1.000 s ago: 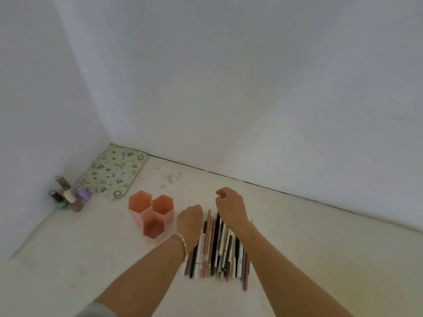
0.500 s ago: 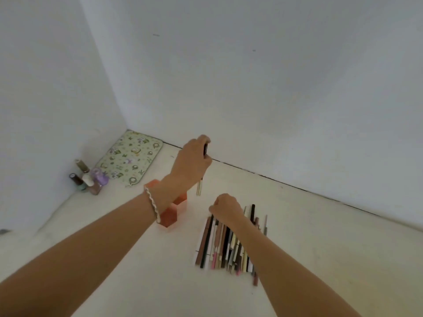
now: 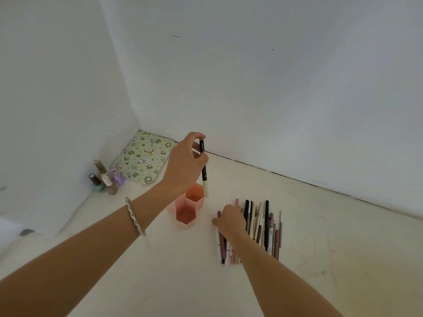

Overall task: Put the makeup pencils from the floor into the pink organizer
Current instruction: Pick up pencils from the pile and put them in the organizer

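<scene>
A pink organizer (image 3: 185,216) of hexagonal cups stands on the white floor. My left hand (image 3: 186,164) pinches a black and cream makeup pencil (image 3: 204,172) upright, its lower tip just above the rim of the far cup. To the right lies a row of several makeup pencils (image 3: 263,227) in black, brown, cream and pink. My right hand (image 3: 230,219) rests on the left part of that row with fingers curled down; whether it grips a pencil is hidden.
Several nail polish bottles (image 3: 106,178) stand by the left wall. A green patterned mat (image 3: 143,160) lies in the corner. White walls close off the back and left; bare floor stretches to the right and front.
My left hand rose from the pencil row with one pencil and carried it over the organizer, now slightly lower. My right hand dropped onto the row and stays there.
</scene>
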`<action>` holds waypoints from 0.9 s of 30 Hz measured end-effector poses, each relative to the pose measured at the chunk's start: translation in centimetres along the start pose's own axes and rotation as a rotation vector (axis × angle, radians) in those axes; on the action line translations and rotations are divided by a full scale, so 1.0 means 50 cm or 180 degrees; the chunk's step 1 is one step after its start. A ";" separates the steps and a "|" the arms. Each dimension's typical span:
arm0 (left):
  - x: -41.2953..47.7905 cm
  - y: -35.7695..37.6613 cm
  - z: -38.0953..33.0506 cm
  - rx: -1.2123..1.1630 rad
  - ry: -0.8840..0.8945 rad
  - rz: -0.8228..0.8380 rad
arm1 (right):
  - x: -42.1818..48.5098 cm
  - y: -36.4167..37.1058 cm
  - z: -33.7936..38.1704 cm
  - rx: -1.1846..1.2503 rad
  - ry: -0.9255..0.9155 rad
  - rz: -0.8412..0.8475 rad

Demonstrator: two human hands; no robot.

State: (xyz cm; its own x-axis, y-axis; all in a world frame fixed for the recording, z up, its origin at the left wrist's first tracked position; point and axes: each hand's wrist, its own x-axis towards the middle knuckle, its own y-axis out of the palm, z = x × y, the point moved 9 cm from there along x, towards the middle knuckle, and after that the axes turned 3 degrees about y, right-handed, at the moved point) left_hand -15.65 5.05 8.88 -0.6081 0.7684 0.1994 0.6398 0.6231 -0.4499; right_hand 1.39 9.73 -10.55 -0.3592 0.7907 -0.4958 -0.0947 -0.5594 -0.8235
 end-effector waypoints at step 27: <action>-0.074 -0.086 0.190 0.0983 0.0407 -0.0261 | -0.094 -0.292 0.165 0.3341 -0.1506 -0.1909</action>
State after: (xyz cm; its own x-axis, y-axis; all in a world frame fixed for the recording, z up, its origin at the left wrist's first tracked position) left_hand -20.61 -1.88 1.79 -0.5753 0.7418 0.3446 0.4068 0.6250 -0.6663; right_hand -3.19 12.13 6.08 -0.2783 0.9405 0.1950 -0.9543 -0.2478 -0.1668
